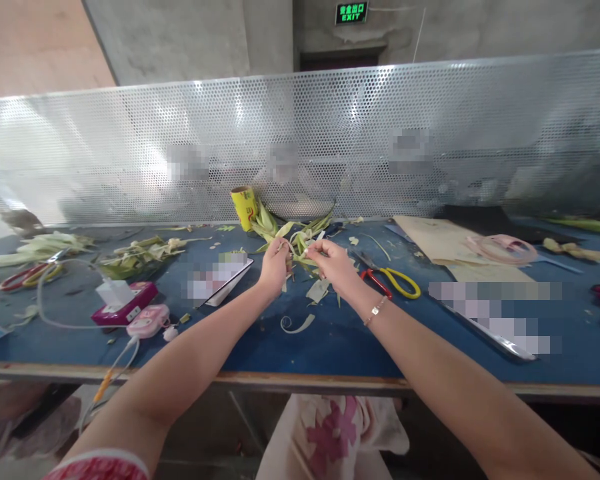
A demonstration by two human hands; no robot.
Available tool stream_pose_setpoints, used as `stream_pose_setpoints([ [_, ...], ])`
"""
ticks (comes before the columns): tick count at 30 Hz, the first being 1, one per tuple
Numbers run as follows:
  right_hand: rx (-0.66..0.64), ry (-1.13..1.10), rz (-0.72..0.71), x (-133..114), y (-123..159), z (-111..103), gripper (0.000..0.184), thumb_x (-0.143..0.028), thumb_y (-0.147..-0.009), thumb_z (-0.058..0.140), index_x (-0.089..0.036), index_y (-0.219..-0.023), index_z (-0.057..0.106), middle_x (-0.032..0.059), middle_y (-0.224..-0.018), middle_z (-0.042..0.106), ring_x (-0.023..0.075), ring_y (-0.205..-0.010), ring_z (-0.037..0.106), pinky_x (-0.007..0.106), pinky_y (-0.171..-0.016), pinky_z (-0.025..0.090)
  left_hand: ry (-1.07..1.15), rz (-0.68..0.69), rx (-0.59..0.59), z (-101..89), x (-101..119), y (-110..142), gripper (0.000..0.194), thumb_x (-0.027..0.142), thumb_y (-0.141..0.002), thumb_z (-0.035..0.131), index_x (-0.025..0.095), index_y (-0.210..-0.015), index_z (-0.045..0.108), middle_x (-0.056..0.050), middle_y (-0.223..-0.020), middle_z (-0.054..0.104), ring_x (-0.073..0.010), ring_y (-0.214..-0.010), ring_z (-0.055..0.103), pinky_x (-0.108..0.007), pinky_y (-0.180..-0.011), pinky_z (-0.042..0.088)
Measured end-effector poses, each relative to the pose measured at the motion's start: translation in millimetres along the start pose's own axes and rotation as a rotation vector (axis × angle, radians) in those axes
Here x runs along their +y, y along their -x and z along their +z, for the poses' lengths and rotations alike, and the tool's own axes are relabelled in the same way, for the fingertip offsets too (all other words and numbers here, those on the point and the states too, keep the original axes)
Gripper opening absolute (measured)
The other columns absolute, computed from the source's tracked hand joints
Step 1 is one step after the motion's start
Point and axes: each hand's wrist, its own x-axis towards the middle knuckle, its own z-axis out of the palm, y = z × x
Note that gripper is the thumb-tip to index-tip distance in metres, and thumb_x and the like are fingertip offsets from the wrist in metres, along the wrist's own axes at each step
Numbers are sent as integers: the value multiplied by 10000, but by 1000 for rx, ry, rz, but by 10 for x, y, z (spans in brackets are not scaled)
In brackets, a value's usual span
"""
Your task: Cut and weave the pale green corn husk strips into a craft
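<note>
At the middle of the blue table, my left hand [275, 265] is closed on a thin pale strip that loops between the two hands. My right hand [331, 263] pinches the other side, with a small white bit showing at its fingertips. Whether the strip is leaf or ribbon, I cannot tell. Pale green leaves [270, 220] lie just behind the hands, beside a tilted yellow roll [243, 207]. Below the hands lies a curled pale strip [300, 324]. Scissors with red and yellow handles [400, 282] rest right of my right hand.
A propped phone [225, 280] stands left, near a magenta power socket [130, 303] and a pink charger [149, 321]. Further left are red-handled scissors [25, 275] and leaf piles [143, 255]. Rightward lie paper [430, 240], a pink ribbon roll [503, 249] and another device [490, 327]. A perforated metal screen [330, 133] stands behind.
</note>
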Motion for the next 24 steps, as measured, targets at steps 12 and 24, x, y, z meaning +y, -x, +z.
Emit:
stream_pose_setpoints([
  [12, -70, -116, 55, -82, 31, 35, 232, -380, -637, 723, -182, -688, 613, -48, -563, 513, 45, -398, 316, 216, -357, 240, 48, 96, 82, -75, -34, -127, 154, 267, -810, 493, 209, -714, 388, 96, -472, 280, -47, -373, 265, -178, -395, 197],
  [24, 85, -241, 117, 7, -72, -70, 254, -386, -614, 707, -178, -697, 587, -5, -684, 644, 29, -377, 282, 219, -356, 236, -235, 238, -61, 64, 28, 126, 188, 297, -869, 526, 206, -713, 476, 76, -420, 338, -67, -367, 347, -210, -427, 266],
])
